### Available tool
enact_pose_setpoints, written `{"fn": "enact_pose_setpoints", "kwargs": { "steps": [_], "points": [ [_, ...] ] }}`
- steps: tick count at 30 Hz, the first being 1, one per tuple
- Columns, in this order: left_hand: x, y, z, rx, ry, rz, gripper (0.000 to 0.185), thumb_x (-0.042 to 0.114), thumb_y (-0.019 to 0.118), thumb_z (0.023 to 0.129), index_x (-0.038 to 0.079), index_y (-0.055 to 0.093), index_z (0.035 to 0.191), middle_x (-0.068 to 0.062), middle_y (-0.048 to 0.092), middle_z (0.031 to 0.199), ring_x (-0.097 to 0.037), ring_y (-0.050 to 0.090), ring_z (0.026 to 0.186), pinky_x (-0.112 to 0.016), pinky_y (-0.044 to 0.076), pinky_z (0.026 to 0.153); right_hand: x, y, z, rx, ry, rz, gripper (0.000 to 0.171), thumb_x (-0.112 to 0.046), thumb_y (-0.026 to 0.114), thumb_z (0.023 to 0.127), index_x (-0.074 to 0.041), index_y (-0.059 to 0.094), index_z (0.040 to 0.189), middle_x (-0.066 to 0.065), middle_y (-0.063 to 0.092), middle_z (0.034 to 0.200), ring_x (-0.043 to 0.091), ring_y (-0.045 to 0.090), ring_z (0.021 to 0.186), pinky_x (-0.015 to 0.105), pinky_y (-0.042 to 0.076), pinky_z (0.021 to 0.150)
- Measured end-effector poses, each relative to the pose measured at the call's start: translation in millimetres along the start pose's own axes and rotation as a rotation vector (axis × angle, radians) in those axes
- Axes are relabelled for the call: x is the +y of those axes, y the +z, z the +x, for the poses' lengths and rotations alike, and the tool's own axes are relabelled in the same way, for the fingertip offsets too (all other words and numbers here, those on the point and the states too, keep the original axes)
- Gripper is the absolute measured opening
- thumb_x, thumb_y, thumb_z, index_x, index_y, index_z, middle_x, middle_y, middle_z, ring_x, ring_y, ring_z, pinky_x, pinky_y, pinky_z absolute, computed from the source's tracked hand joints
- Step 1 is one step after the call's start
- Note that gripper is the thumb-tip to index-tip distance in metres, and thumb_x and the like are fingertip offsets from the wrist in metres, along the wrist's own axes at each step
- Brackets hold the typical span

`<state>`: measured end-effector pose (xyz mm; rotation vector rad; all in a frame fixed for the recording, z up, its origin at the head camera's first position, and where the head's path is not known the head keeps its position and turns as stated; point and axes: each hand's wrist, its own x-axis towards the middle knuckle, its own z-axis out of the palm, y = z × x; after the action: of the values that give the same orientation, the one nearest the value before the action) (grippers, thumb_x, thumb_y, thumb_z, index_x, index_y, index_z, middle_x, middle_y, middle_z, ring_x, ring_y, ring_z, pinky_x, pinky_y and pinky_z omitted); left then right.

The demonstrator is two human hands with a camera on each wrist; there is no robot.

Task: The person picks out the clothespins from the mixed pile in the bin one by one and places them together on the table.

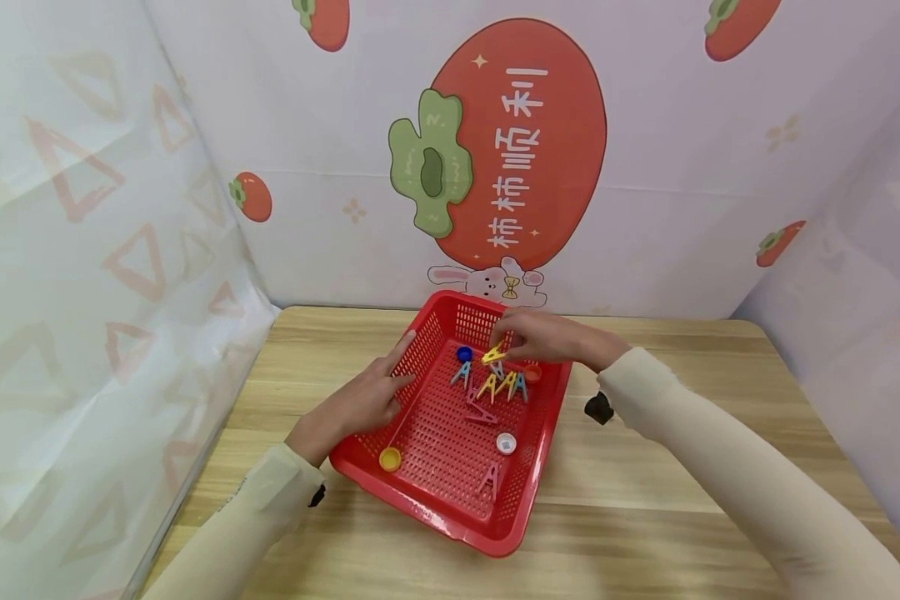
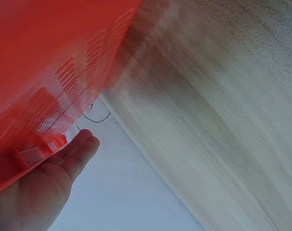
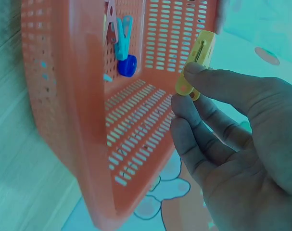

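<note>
Red basket [image 1: 420, 492] holds clothespins, caps; right hand [image 1: 543, 337] pinches yellow clothespin [image 1: 492, 356]; left hand [image 1: 360, 404] spread on rim.

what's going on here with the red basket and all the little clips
A person sits at a wooden table with a red basket in front of them. Their right hand pinches a yellow clothespin over the far end of the basket. Their left hand rests against the basket's left rim, fingers fairly straight. More clothespins lie inside the basket in blue, yellow and pink, along with a few bottle caps: a blue cap, a white cap and a yellow cap.
</note>
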<state>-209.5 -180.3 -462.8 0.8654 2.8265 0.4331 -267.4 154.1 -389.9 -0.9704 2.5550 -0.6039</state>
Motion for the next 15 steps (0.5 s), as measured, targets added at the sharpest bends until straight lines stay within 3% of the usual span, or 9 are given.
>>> {"fn": "enact_pose_setpoints", "kwargs": {
  "steps": [15],
  "points": [
    [-1.8, -0.6, 0.1, -0.001, 0.008, -0.016, 0.056, -0.005, 0.070, 0.095, 0.001, 0.064, 0.150, -0.005, -0.003, 0.186, -0.040, 0.048, 0.152, -0.052, 0.058, 0.113, 21, -17, -31, 0.106, 0.070, -0.008, 0.024, -0.015, 0.080, 0.099, -0.011, 0.080, 0.122, 0.012, 0.071, 0.126, 0.024, 0.066, 0.104, 0.042, 0.068, 0.092]
  ]
}}
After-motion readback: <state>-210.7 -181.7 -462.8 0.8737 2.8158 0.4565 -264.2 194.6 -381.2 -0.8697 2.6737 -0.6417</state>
